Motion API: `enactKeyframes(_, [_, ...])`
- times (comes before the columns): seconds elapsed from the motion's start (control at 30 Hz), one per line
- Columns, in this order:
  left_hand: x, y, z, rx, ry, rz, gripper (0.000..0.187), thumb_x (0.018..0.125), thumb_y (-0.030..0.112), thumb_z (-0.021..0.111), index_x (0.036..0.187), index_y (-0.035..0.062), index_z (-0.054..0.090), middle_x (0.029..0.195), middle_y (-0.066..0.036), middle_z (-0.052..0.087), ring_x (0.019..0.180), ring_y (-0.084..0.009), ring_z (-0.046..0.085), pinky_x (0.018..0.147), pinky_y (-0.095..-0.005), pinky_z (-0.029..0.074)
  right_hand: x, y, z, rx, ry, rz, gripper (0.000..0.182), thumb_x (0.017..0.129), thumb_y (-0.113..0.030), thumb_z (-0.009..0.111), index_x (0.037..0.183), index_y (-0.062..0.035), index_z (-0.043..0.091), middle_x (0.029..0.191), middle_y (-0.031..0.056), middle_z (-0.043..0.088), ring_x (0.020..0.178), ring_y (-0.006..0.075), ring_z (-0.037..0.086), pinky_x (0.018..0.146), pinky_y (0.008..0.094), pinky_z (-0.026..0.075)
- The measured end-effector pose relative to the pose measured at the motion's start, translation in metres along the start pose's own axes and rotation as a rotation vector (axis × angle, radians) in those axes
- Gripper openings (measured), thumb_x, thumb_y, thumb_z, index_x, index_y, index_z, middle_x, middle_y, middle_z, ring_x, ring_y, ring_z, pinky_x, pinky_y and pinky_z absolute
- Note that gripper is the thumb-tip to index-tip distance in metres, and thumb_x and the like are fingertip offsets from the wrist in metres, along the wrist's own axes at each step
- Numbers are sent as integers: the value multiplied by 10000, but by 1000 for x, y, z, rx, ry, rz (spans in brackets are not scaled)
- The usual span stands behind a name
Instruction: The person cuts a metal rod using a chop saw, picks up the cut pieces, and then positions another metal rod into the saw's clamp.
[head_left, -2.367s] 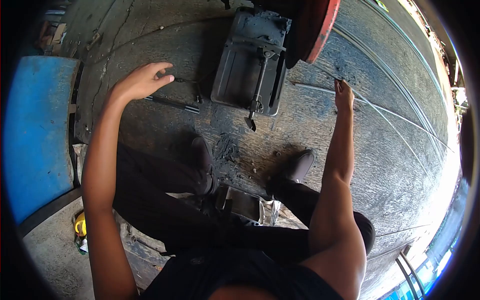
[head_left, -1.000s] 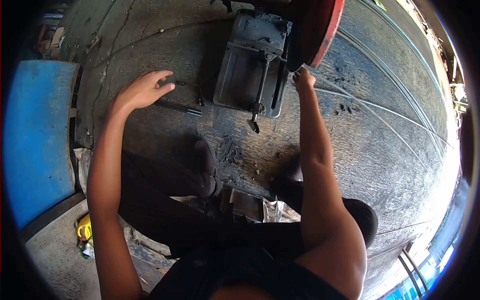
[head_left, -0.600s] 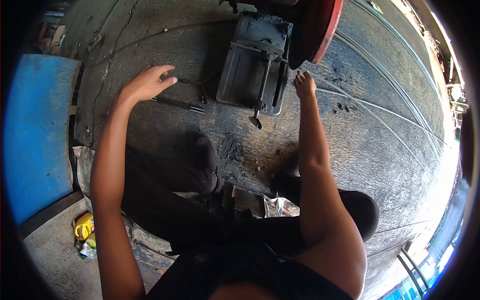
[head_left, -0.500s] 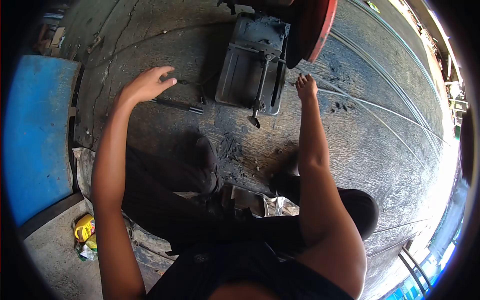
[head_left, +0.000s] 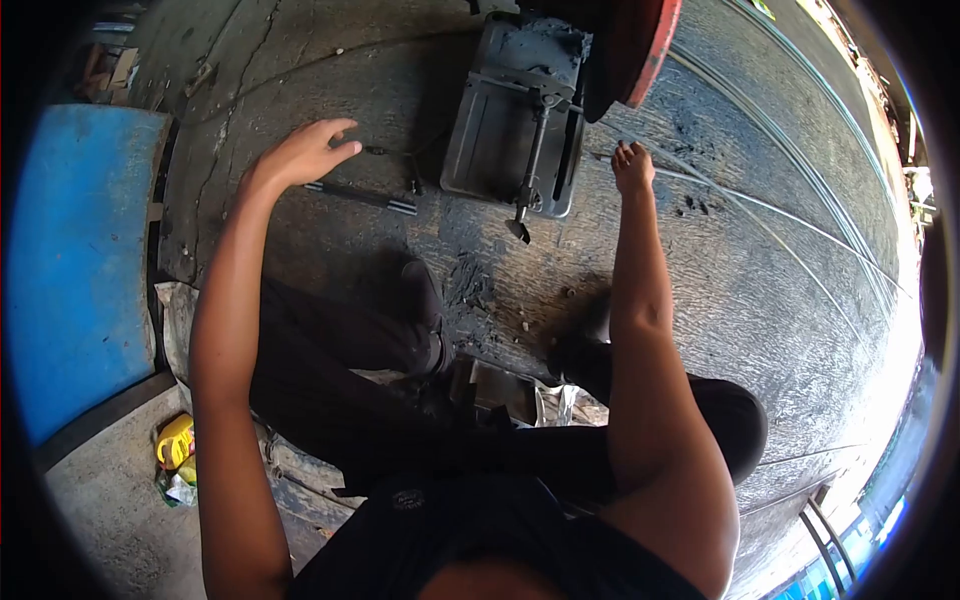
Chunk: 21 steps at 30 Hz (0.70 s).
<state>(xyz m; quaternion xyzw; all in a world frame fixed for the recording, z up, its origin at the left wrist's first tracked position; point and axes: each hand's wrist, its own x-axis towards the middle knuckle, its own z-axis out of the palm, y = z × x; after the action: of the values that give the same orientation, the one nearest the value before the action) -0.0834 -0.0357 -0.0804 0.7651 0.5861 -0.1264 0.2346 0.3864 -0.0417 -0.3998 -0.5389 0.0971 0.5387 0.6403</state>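
Note:
My left hand hovers at the left, fingers stretched out and apart, holding nothing. Just below it, short dark metal bars lie on the floor. My right hand has its fingers curled around a thin metal rod, which runs off to the right; its short end shows on the other side of the hand. Between my hands stands the black base of a cut-off saw with a screw vise. The saw's red-edged guard hangs above, close to the right hand.
Several long metal rods stretch along the floor at the right. A blue panel stands at the left, with a yellow package below it. Dark grit is scattered before my feet. A cable crosses the floor behind.
The view has shifted slightly, so the saw and both hands appear a little further right. My left hand stays open, and my right hand keeps its hold on the rod.

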Motion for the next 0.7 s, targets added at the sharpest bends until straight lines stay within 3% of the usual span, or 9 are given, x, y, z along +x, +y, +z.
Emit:
enactKeyframes(0.13, [-7,-15,-3,7,11,-31,483,880,353,541,1261,60,492,1146,-175,573,994,-288,568,856,-362,444,-13,-1,-1,-162,-28,-102,283,859,-191,537,1091,-30,527,865,106,646,616,198,600,506,290,451])
enactKeyframes(0.27, [-17,-30,-22,14,73,-41,462,889,348,524,1263,78,493,1153,-153,573,1046,-297,553,885,-367,426,-88,-28,12,-1020,-69,-332,174,814,-178,543,781,-23,615,610,68,601,471,133,523,406,269,391])
enactKeyframes(0.4, [-35,-40,-43,-94,174,-16,490,897,385,514,1297,107,465,1185,-129,558,1121,-316,517,935,-397,411,-148,-19,44,-1515,-491,293,134,806,-140,555,784,-38,640,491,60,503,410,129,487,380,288,381])
enactKeyframes(0.47, [-41,-39,-53,-127,233,-22,503,899,403,508,1309,116,454,1194,-120,554,1149,-326,501,954,-410,403,-162,37,59,-2033,-1451,-1008,121,764,-132,594,838,-58,656,629,101,606,520,182,575,481,310,473])
enactKeyframes(0.5, [-45,-39,-56,-127,240,-45,521,896,426,504,1313,119,448,1197,-115,553,1165,-334,487,964,-420,398,-200,73,88,-1877,-869,-68,121,735,-150,614,799,-60,663,730,110,645,615,230,617,560,348,499])
enactKeyframes(0.57, [-51,-39,-60,-135,241,-65,538,894,448,499,1318,121,443,1201,-110,551,1182,-343,474,975,-431,392,-218,157,112,-1784,-1297,-536,229,773,-242,542,750,-37,640,772,159,642,682,306,621,635,412,497])
enactKeyframes(0.6, [-52,-38,-62,-133,216,-65,549,889,459,500,1317,120,444,1206,-111,549,1181,-341,475,972,-429,395,-231,198,122,-1705,-1156,-403,269,801,-259,484,798,-38,639,838,188,641,787,346,627,728,445,499])
enactKeyframes(0.63, [-51,-38,-62,-129,194,-65,559,885,471,501,1316,119,445,1211,-113,546,1181,-339,476,969,-427,397,-209,266,113,-1767,-1090,-636,288,811,-239,445,887,-31,629,924,221,628,887,384,611,816,468,480])
enactKeyframes(0.7, [-46,-45,-60,-127,178,-73,565,881,477,503,1316,120,445,1215,-113,543,1183,-337,475,968,-424,398,-240,279,136,-1858,-1243,-331,340,808,-213,441,1046,-18,585,1126,255,548,1050,399,539,900,475,437])
